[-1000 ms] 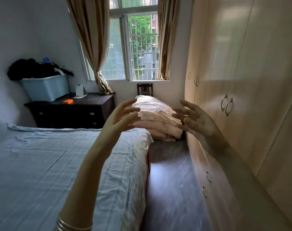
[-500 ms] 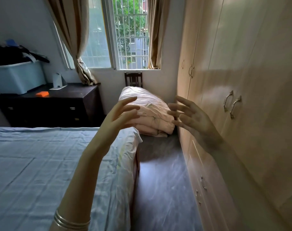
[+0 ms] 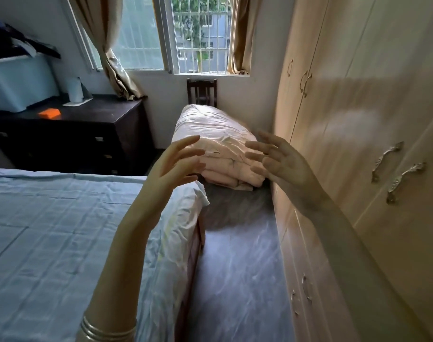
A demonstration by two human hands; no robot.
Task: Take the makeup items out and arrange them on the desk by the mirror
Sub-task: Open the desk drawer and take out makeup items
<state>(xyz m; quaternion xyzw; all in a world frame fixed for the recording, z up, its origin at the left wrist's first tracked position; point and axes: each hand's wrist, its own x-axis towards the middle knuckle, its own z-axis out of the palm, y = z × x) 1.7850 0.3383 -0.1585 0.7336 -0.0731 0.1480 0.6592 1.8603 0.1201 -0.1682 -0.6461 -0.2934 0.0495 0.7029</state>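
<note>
Both hands are raised in front of me with nothing in them. My left hand [image 3: 177, 164] has relaxed, slightly bent fingers and hovers over the bed's corner. My right hand [image 3: 279, 161] has spread fingers and is held close to the wardrobe [image 3: 358, 119]. A dark wooden desk [image 3: 97, 117] stands at the back left under the window, with an orange item [image 3: 49, 113] and a small white stand [image 3: 76, 91] on its top. I see no makeup items and no plain mirror.
A bed with a blue sheet [image 3: 62, 230] fills the left. A narrow floor aisle [image 3: 237, 255] runs between bed and wardrobe. Folded pink bedding [image 3: 218, 144] lies at the aisle's end before a dark chair [image 3: 202, 91]. A blue storage bin [image 3: 18, 82] sits on the desk.
My view has shifted right and forward down the aisle. Both hands stay raised and empty, now a little closer together.
</note>
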